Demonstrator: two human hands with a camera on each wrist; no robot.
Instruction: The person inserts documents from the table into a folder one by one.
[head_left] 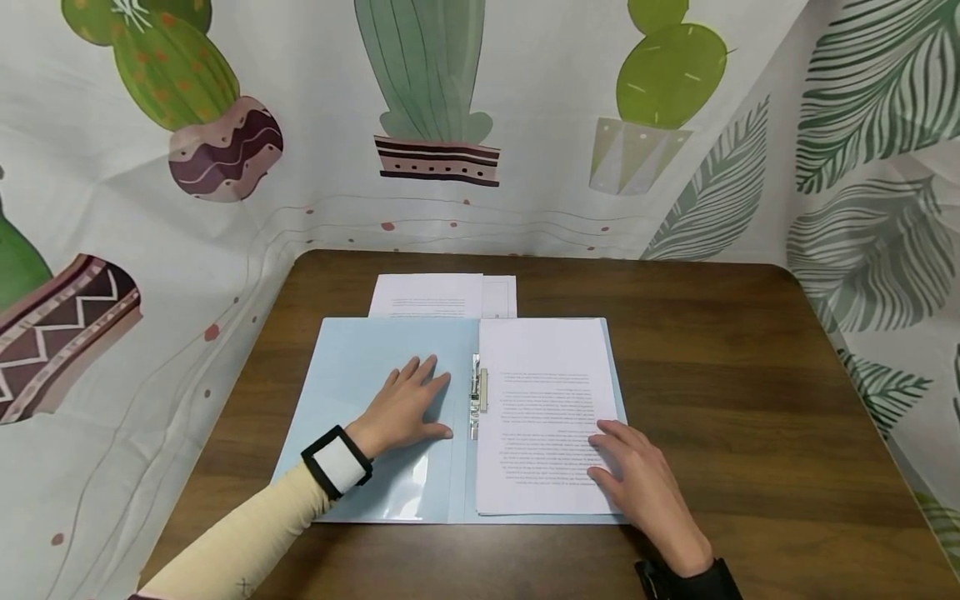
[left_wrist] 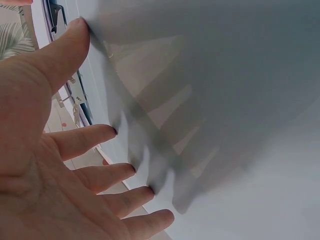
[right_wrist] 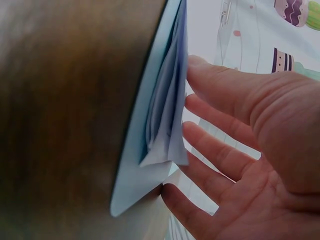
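A light blue file folder (head_left: 367, 350) lies spread flat on the wooden table. Printed sheets (head_left: 543, 358) are stacked on its right side, beside the metal clip (head_left: 477, 396) at the spine. My left hand (head_left: 405, 408) rests with spread fingers on the bare left cover; in the left wrist view its fingertips (left_wrist: 127, 170) meet the glossy surface. At the right edge of the stack is my right hand (head_left: 641, 475), its fingers slightly bent over the paper. The right wrist view shows the thumb (right_wrist: 220, 85) against the top sheet, with several page edges (right_wrist: 170, 110) fanned beneath.
Behind the folder lie more printed papers (head_left: 427, 293), partly tucked under its far edge. The brown wooden table (head_left: 720, 358) extends to the right. A white cloth with cactus prints (head_left: 315, 125) hangs at the back and left.
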